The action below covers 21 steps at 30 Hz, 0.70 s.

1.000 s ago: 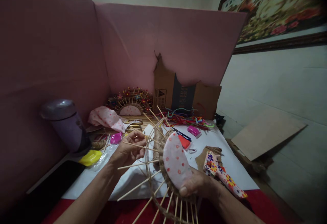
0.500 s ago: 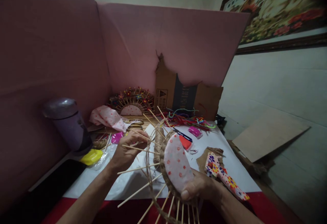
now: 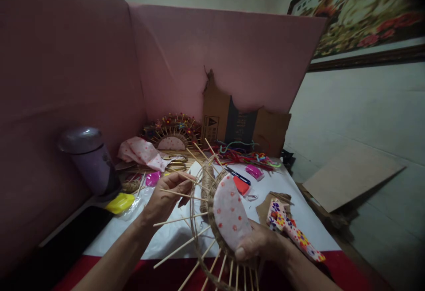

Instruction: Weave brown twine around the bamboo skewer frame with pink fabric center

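A half-round fan-shaped piece [image 3: 231, 211] is covered in white cloth with red flowers, and thin wooden sticks radiate from its curved edge. Twine [image 3: 195, 238] runs in a loose ring among the sticks, with close-woven twine hugging the cloth edge. My right hand [image 3: 262, 241] grips the piece at its lower right, thumb on the cloth. At the upper left sticks, my left hand [image 3: 171, 193] is closed in a pinch on the twine beside a stick; its fingertips are partly hidden. Behind the piece, a roll of twine [image 3: 207, 189] stands on the white table cover.
A purple bottle [image 3: 91, 162] stands at left near a yellow packet [image 3: 120, 203]. Scissors [image 3: 176, 162], flowered cloth [image 3: 142, 153] and a decorated half-round piece [image 3: 171, 143] lie behind. Right are a utility knife [image 3: 238, 176], pipe cleaners [image 3: 242, 155] and a flower-patterned glue gun [image 3: 294, 229].
My left fingers have shifted slightly at the twine, with the lower fingers now more spread. The right hand and the fan-shaped piece stay almost still; the view has moved a little.
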Each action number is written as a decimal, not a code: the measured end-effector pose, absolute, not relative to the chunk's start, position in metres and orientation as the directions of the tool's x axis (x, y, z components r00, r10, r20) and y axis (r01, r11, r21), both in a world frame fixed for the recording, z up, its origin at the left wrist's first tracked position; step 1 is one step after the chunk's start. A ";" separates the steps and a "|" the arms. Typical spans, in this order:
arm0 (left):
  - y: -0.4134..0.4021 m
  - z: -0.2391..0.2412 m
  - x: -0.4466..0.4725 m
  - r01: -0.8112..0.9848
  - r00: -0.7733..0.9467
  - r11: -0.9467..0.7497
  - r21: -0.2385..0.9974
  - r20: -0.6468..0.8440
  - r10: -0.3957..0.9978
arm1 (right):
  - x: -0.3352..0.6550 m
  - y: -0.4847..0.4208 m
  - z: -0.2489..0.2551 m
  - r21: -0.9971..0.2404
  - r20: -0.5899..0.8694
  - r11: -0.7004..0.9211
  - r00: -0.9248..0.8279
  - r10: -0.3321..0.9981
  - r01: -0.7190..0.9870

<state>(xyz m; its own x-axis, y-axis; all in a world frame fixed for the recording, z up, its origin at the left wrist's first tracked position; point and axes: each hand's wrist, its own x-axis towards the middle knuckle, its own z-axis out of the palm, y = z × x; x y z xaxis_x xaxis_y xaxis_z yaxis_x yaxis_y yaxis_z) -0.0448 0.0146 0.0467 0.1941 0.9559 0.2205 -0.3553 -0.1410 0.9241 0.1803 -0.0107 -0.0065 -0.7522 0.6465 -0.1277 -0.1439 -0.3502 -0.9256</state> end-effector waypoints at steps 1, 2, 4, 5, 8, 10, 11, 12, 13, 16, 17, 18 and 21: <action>0.015 0.046 -0.045 -0.349 0.187 -0.146 0.926 0.221 0.957 | 0.180 -0.011 -0.006 -0.925 -0.135 -0.354 -0.753 0.645 -0.137; 0.015 0.045 -0.045 -0.339 0.180 -0.149 0.929 0.220 0.959 | 0.180 -0.011 -0.006 -0.923 -0.141 -0.360 -0.753 0.642 -0.134; 0.015 0.044 -0.045 -0.310 0.168 -0.162 0.937 0.221 0.961 | 0.179 -0.011 -0.006 -0.918 -0.148 -0.373 -0.760 0.633 -0.131; 0.015 0.043 -0.045 -0.298 0.163 -0.169 0.939 0.225 0.961 | 0.180 -0.010 -0.007 -0.919 -0.149 -0.374 -0.764 0.627 -0.127; 0.017 0.040 -0.046 -0.278 0.153 -0.184 0.943 0.232 0.961 | 0.181 -0.010 -0.009 -0.934 -0.154 -0.345 -0.771 0.617 -0.089; 0.019 0.037 -0.046 -0.267 0.152 -0.187 0.945 0.233 0.961 | 0.183 -0.010 -0.011 -0.945 -0.165 -0.321 -0.769 0.618 -0.056; 0.019 0.036 -0.046 -0.263 0.154 -0.188 0.946 0.234 0.960 | 0.183 -0.010 -0.011 -0.948 -0.166 -0.314 -0.766 0.622 -0.050; 0.020 0.036 -0.046 -0.261 0.158 -0.191 0.946 0.237 0.959 | 0.184 -0.010 -0.011 -0.950 -0.164 -0.307 -0.763 0.625 -0.048; 0.021 0.035 -0.047 -0.263 0.163 -0.193 0.945 0.241 0.957 | 0.184 -0.010 -0.011 -0.952 -0.157 -0.301 -0.761 0.629 -0.052; 0.022 0.035 -0.048 -0.280 0.182 -0.193 0.940 0.250 0.951 | 0.182 -0.011 -0.007 -0.953 -0.124 -0.290 -0.753 0.646 -0.091; 0.021 0.035 -0.048 -0.285 0.185 -0.190 0.940 0.248 0.951 | 0.182 -0.011 -0.006 -0.951 -0.114 -0.290 -0.748 0.654 -0.108; 0.021 0.036 -0.048 -0.289 0.184 -0.185 0.939 0.244 0.952 | 0.181 -0.011 -0.005 -0.948 -0.106 -0.292 -0.743 0.661 -0.124; 0.020 0.038 -0.048 -0.308 0.167 -0.165 0.937 0.224 0.960 | 0.180 -0.012 -0.004 -0.941 -0.099 -0.304 -0.739 0.666 -0.148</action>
<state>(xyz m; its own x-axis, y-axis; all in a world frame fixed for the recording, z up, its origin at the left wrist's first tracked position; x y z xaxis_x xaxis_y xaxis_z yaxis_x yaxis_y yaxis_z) -0.0481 0.0199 0.0376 0.1674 0.9600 0.2244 -0.3082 -0.1652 0.9369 0.1804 -0.0116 -0.0041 -0.7394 0.6660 -0.0988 -0.1484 -0.3043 -0.9409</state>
